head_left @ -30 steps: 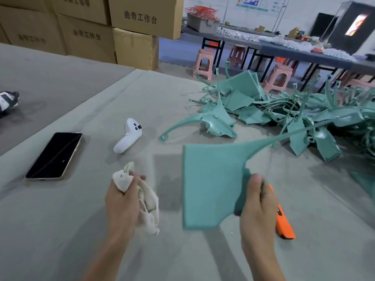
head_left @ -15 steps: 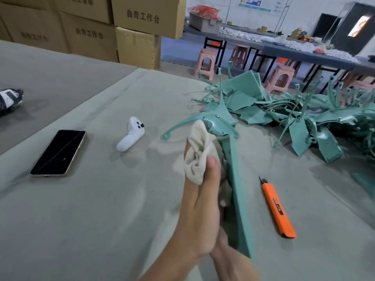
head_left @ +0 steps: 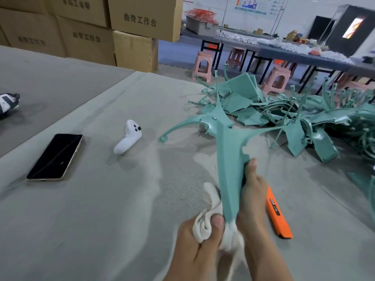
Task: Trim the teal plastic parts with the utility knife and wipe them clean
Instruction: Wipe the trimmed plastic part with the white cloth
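Held teal part (head_left: 229, 159): flat matte panel, seen nearly edge-on, standing upright above the table, with one thin arm curving off to the right. The right hand (head_left: 253, 199) grips its right edge. Its lower tip is wrapped in the cream cloth (head_left: 205, 222), which is bunched in the left hand (head_left: 194, 246). Pile of teal parts (head_left: 304, 118): tangled panels and thin curved arms, lying far right on the table. Utility knife (head_left: 279, 216): orange body, lying flat just right of the right hand; blade not visible.
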{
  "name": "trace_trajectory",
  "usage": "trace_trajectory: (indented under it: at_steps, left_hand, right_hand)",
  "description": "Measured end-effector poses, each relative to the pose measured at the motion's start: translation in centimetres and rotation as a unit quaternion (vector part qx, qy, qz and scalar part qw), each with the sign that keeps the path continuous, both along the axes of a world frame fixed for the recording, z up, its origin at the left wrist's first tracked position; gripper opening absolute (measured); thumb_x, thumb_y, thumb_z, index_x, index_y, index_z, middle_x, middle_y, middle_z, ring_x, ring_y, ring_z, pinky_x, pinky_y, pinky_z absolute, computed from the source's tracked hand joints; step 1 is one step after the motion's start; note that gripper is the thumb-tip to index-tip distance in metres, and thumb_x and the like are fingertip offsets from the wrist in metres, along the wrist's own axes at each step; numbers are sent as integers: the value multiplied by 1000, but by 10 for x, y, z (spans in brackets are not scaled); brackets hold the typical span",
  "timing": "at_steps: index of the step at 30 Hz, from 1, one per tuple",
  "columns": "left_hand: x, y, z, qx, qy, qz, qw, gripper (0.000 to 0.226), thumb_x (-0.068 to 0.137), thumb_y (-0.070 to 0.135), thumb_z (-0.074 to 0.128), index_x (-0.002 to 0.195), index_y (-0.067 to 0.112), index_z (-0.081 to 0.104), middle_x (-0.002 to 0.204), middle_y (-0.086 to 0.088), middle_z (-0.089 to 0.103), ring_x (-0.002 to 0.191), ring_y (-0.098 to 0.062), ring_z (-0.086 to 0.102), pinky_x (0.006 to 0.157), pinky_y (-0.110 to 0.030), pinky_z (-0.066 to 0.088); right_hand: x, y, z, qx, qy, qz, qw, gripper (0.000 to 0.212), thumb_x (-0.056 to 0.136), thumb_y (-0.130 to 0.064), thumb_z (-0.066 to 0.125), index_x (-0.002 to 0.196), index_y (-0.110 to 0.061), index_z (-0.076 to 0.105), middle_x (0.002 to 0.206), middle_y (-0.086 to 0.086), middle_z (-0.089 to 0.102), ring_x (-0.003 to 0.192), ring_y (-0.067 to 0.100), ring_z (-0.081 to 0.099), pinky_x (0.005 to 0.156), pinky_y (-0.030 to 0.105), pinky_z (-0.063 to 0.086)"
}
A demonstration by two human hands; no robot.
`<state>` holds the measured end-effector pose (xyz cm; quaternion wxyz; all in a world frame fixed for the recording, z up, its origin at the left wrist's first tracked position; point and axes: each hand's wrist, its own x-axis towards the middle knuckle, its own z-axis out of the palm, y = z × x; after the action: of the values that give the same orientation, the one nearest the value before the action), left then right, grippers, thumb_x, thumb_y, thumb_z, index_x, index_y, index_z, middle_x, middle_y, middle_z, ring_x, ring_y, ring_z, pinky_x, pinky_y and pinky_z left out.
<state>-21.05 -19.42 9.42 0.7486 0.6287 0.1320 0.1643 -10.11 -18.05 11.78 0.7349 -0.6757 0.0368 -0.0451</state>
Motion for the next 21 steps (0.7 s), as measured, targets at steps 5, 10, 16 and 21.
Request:
trace_trajectory:
  at_steps: [5,10,16,21]
  left_hand:
    - [15,41,-32,-19,24,2,1000,19,92,26,62,110,30,65,94,8,75,87,-6,69,76,-16,48]
    - [33,59,-37,40,20,-59,997,52,83,4,73,118,40,57,126,17,62,120,0,53,93,-19,44]
    - [40,88,-28,-118,-32,10,992,66,58,10,51,120,26,67,104,8,65,93,-1,65,76,-20,53]
    - [32,88,-35,83,-48,96,991,51,63,11,50,105,28,72,120,6,64,107,2,56,82,-4,39]
  right_hand:
    - [33,-98,13,16,-18,-72,997,36,104,-44,41,91,-13,54,79,5,46,70,16,40,65,31,33]
    - [23,-95,-3,-35,-56,20,998,62,101,-49,46,73,7,42,72,4,39,68,20,31,64,36,26]
    - [14,-97,-11,-108,-101,5,989,53,98,-49,51,58,-26,25,59,-11,21,55,8,19,52,24,18]
    - [13,-97,-15,-142,-117,4,983,51,96,-48,49,57,-27,25,56,-13,20,55,7,19,51,25,16]
